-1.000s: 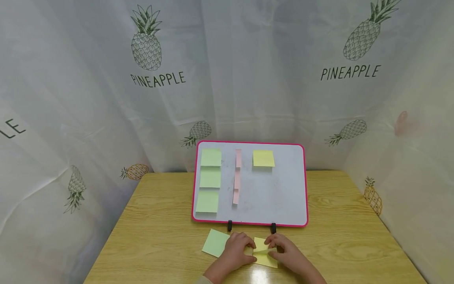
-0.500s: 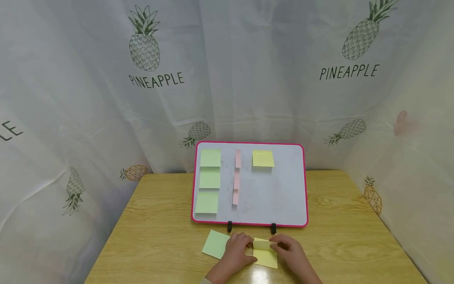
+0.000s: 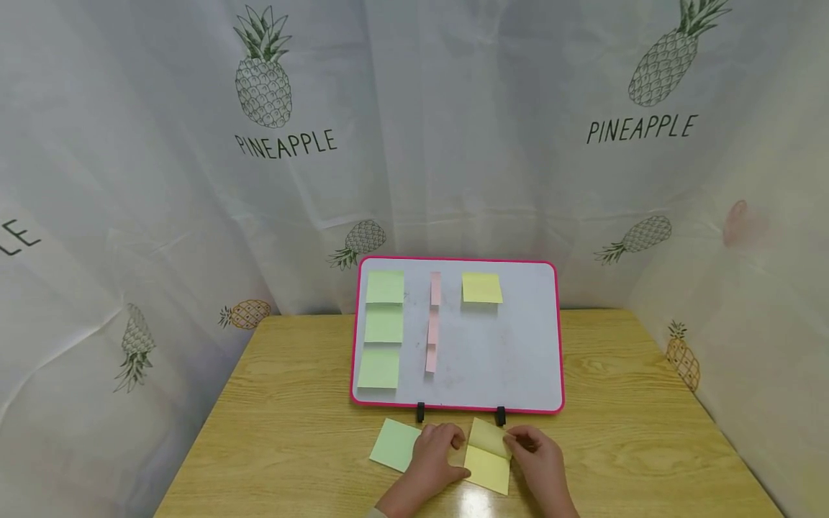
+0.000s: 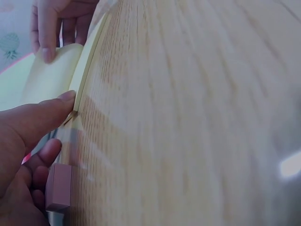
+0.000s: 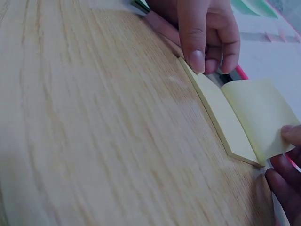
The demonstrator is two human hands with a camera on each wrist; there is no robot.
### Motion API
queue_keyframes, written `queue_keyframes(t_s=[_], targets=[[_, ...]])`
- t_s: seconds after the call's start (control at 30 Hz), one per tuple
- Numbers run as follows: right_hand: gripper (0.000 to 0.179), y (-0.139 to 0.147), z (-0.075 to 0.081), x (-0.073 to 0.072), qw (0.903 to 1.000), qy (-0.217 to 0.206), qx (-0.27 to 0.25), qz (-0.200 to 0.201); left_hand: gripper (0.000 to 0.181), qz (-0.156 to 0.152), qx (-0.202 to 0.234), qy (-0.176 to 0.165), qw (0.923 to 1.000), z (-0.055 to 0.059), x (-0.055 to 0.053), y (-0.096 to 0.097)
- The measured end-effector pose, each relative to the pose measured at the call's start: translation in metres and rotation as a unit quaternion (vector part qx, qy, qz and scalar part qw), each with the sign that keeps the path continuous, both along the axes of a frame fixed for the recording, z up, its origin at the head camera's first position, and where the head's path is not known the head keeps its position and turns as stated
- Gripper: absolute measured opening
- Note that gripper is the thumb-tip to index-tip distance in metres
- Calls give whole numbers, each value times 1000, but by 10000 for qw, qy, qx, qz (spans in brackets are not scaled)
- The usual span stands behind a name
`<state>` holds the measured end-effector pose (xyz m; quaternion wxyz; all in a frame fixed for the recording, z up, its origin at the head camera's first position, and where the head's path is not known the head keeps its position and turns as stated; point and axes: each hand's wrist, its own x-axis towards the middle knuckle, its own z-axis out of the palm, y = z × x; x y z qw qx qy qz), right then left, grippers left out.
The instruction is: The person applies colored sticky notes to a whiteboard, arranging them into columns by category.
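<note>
A yellow sticky note pad lies on the table in front of the whiteboard. My left hand holds it at its left side, the thumb pressing on a corner in the left wrist view. With thumb and fingers my right hand pinches the edge of the top yellow sticky note, which is folded back from the pad and still joined along one edge. Beside the curled left fingers is a pink sticky note pad, hidden under that hand in the head view. A green sticky note pad lies left of them, partly covered.
The pink-rimmed whiteboard stands tilted on black feet just behind the hands. It bears green notes, pink strips and one yellow note. A pineapple-print curtain surrounds the wooden table.
My right hand has moved slightly right, and the yellow top sheet is lifted and folded further back toward the board. The pad has turned a little; my left hand stays nearly in place.
</note>
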<state>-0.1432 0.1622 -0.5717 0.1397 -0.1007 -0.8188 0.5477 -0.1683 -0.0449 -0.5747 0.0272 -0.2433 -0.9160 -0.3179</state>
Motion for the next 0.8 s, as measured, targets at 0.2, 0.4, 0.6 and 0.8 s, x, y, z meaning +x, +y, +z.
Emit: queue_keyframes(t_s=[0.2,0.4,0.6,0.8], targets=[[9,-3,-1,-5,9998,-25,4,-189,40,-159,-34,313,9994,-1,0,-2],[7,-8,0,-9,9998,-31,-32,-190,34,-275,-2,227,9994,-1,0,-3],[5,-13,3,-12,9995,-37,-198,-225,33,-246,72,-193,9995,-2,0,-4],[5,-16,1,-15,9986,-70,-408,-321,35,-175,117,-324,9993,-4,0,-4]])
